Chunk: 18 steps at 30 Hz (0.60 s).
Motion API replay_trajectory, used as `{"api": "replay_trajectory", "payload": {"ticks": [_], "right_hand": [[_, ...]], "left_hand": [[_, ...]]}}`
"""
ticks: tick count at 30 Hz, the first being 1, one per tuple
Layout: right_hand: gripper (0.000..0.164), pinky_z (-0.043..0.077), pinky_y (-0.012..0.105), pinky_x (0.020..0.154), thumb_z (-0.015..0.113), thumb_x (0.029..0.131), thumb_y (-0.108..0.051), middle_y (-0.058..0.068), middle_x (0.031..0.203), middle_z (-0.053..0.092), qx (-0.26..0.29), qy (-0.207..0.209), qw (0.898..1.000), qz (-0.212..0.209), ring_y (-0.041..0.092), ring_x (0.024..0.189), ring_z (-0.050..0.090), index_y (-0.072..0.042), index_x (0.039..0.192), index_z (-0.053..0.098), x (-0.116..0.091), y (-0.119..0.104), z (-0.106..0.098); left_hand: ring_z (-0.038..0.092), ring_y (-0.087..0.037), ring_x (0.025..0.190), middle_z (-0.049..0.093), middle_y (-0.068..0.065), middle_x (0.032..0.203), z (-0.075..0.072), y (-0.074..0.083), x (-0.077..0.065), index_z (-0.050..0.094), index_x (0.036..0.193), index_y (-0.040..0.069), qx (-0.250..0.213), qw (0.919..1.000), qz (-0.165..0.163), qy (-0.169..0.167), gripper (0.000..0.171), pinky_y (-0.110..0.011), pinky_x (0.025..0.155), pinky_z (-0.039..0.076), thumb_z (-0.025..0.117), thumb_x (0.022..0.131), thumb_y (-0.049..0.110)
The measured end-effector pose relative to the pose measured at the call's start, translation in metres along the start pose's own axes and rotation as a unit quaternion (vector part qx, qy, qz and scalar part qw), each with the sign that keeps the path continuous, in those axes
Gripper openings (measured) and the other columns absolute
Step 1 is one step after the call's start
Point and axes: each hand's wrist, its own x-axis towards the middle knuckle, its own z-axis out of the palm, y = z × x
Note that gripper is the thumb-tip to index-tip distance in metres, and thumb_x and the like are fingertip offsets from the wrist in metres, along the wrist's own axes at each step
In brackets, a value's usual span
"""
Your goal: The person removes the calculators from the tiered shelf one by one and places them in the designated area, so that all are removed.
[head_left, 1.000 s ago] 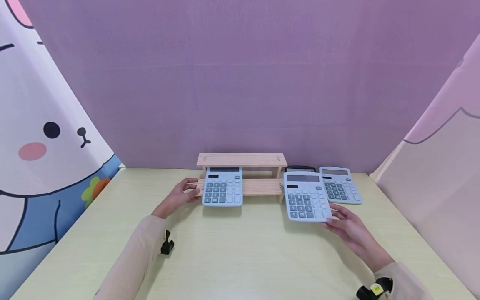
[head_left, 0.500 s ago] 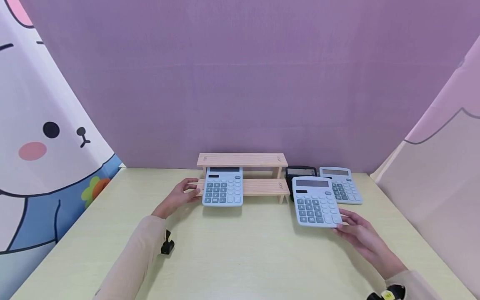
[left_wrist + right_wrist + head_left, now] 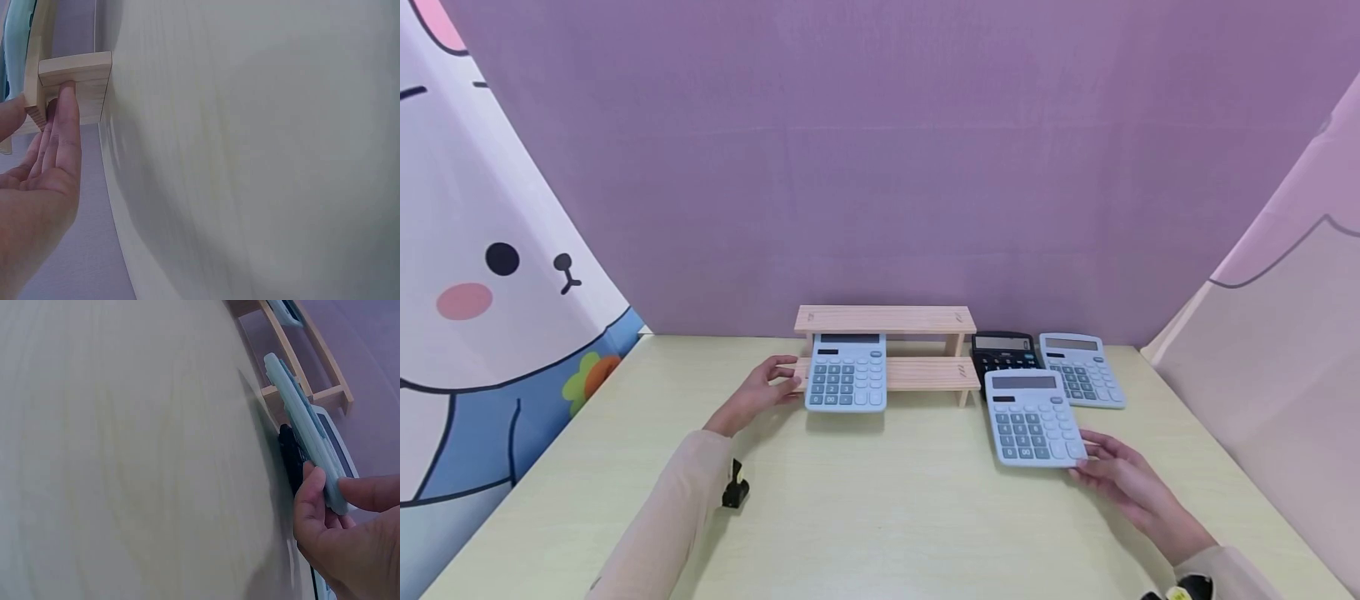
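Observation:
My right hand pinches a light blue calculator at its lower right corner, thumb on the key side and fingers beneath, as the right wrist view shows. The calculator is held off the table, its shadow below. My left hand grips the left end of the lower board of a two-tier wooden shelf. In the left wrist view the thumb lies on one face of the board and the fingers on the other. A second light blue calculator leans on that board, its front end overhanging.
Right of the shelf a black calculator lies on the table, partly hidden behind the held one. Beside it is another light blue calculator. A purple cloth hangs behind; printed cloths stand left and right.
My right hand has brought the calculator rightward and nearer to me, away from the shelf, uncovering more of the black calculator. The left hand stays on the shelf.

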Motion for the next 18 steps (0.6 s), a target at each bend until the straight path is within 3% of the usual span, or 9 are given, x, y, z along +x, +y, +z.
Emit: {"api": "replay_trajectory", "payload": {"ticks": [6, 18], "right_hand": [[0.053, 0.054, 0.025, 0.082, 0.051, 0.083, 0.007, -0.001, 0.101, 0.055, -0.004, 0.002, 1.000, 0.011, 0.011, 0.091, 0.059, 0.001, 0.130, 0.026, -0.0002, 0.0020, -0.0009], [0.065, 0.054, 0.024, 0.082, 0.050, 0.084, 0.008, 0.000, 0.100, 0.055, -0.018, 0.000, 0.999, 0.026, 0.010, 0.090, 0.059, 0.011, 0.136, 0.011, 0.0005, 0.0021, -0.0011]], "left_hand": [[0.059, -0.025, 0.101, 0.040, -0.027, 0.129, 0.0009, 0.0029, -0.0018, 0.027, 0.138, 0.000, 0.004, 1.0000, -0.002, 0.002, 0.051, -0.036, 0.091, 0.052, 0.050, 0.092, 0.005], [0.058, -0.027, 0.103, 0.040, -0.028, 0.130, 0.0019, 0.0045, -0.0032, 0.026, 0.138, 0.000, 0.009, 1.0000, -0.001, 0.002, 0.051, -0.038, 0.092, 0.051, 0.050, 0.093, 0.005]]}}
